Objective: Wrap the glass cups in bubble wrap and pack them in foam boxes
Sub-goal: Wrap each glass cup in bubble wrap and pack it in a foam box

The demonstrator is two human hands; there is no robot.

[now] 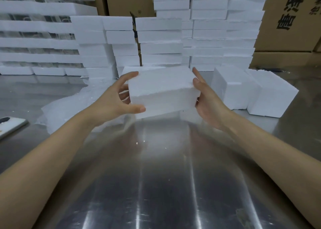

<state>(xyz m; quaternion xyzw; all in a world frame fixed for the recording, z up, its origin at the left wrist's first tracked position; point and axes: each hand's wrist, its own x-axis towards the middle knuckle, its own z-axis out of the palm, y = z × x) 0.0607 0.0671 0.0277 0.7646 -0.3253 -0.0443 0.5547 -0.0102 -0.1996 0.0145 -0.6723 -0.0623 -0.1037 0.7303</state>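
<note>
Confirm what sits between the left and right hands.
Head view: a closed white foam box; the left hand grips one end, the right hand presses the other.

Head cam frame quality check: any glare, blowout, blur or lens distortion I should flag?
Head view: bright glare streaks run down the steel table; the held foam box and foam stacks are near blown out, edges faint; soft blur under the box by the right hand; left hand sharp; wide-angle bowing tilts the stacks at frame edges.
</note>
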